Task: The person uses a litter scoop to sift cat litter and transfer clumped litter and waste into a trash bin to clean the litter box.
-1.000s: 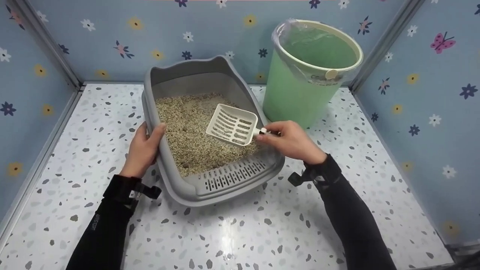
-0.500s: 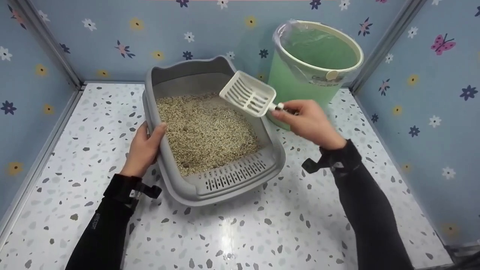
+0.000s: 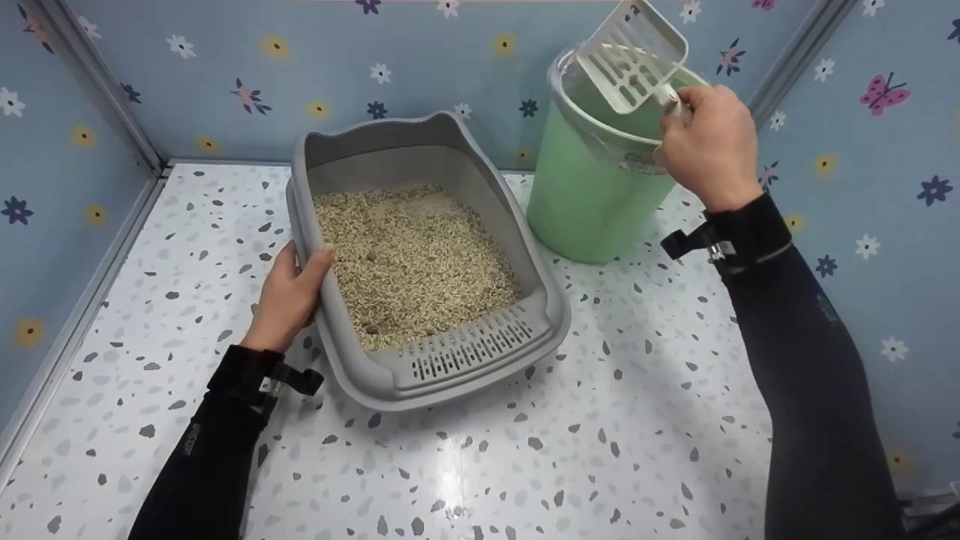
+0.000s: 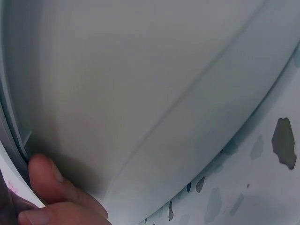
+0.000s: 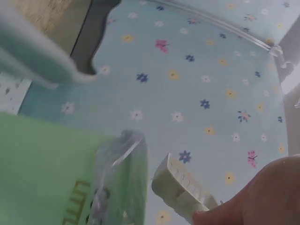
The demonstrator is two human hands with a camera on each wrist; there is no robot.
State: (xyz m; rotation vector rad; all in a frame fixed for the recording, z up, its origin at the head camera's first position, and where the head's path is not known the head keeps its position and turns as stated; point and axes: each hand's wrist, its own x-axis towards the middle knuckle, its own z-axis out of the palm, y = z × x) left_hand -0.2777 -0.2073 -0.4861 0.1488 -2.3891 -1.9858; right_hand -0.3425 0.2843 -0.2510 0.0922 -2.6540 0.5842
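Litter tray (image 3: pixel 356 367), grey and set askew on the speckled floor (image 3: pixel 465 465), fills the middle of the head view, its slotted front ledge toward five o'clock. On its nine o'clock side the left hand (image 3: pixel 285 300) grips the rim, thumb over the top and fingers under the outer edge, presumably to steady it; whether the near end is lifted I cannot tell. Inside lies pale litter (image 3: pixel 420 270), with the tray's raised back at twelve o'clock likely there to keep grains in.

Off toward two o'clock, the right hand (image 3: pixel 712 146) has its fingers curled round the handle of a slotted scoop (image 3: pixel 634 58), hiding most of it. That scoop hangs tilted above the mouth of the green bin (image 3: pixel 592 187), clear of its rim, probably so that anything falling would land inside; whether the blade carries anything is too small to tell. The bin stands just beside the tray, a short reach, its clear liner (image 3: pixel 561 86) folded over the rim, presumably to hold it up. Flowered wall (image 3: pixel 420 45) closes the twelve o'clock side.
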